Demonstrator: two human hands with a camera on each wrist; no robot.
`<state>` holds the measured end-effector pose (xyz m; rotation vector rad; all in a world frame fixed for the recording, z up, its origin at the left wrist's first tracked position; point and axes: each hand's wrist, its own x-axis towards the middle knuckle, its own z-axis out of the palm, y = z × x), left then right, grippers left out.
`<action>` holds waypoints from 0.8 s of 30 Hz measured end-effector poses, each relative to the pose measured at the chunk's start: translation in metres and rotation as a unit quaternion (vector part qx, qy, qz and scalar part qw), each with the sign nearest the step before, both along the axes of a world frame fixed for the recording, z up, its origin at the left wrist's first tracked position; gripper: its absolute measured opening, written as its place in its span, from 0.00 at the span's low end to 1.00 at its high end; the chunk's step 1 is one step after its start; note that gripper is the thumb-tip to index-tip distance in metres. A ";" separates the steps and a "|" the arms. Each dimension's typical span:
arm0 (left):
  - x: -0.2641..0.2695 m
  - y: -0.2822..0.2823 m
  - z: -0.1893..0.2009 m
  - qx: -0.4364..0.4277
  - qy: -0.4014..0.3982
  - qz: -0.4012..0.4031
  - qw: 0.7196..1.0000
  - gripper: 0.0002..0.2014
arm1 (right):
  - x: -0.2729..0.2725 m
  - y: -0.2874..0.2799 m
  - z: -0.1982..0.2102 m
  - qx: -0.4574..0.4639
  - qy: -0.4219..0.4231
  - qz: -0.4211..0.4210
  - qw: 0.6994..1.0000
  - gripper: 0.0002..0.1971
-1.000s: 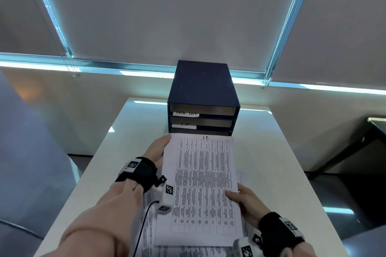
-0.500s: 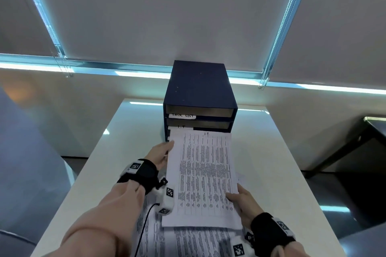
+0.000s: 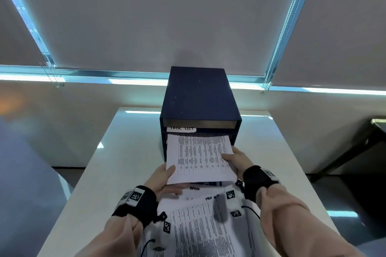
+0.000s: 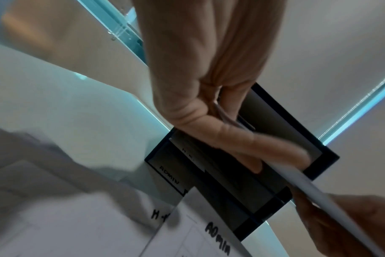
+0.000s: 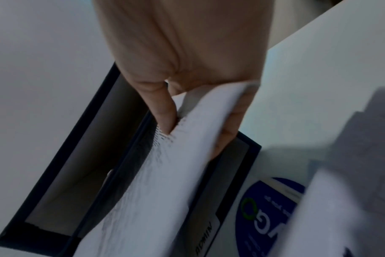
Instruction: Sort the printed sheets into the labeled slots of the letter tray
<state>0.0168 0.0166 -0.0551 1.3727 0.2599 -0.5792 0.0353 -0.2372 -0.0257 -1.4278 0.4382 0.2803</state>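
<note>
The navy letter tray [image 3: 200, 98] stands at the table's far middle, with its top slot labelled TASK LIST [image 3: 181, 128]. A printed sheet [image 3: 200, 156] lies level with its far edge inside the second slot. My left hand [image 3: 167, 175] pinches the sheet's near left corner, thumb on top. My right hand [image 3: 234, 158] pinches its right edge. The left wrist view shows the sheet [image 4: 308, 182] edge-on in front of the tray [image 4: 275, 132], above an ADMIN label [image 4: 169, 175]. In the right wrist view a thumb presses the sheet [image 5: 165, 173] at the tray [image 5: 77, 156].
More printed sheets [image 3: 198, 225] lie spread on the white table [image 3: 125, 152] under my wrists, some marked ADMIN and TASK LIST. An item with a round blue logo [image 5: 268, 205] lies in front of the tray. Dark furniture [image 3: 365, 146] stands to the right of the table.
Both hands have carried the sheet forward to the tray, and its far edge has gone into the second slot. My left hand now holds the near corner instead of the far left edge.
</note>
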 end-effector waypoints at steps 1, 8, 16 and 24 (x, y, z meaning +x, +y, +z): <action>0.004 -0.003 -0.004 0.015 -0.009 0.016 1.000 0.12 | 0.001 0.000 0.000 -0.017 0.005 0.010 1.000 0.23; 0.038 -0.019 -0.015 0.011 -0.019 0.145 0.989 0.19 | 0.000 -0.009 -0.019 0.063 0.071 -0.025 0.995 0.23; 0.095 -0.028 0.012 -0.087 -0.025 0.150 0.984 0.14 | 0.068 0.017 -0.013 0.166 0.020 -0.120 0.979 0.11; 0.016 -0.008 -0.017 0.188 -0.075 -0.151 0.968 0.08 | -0.042 0.018 -0.051 -0.035 0.088 0.051 0.994 0.06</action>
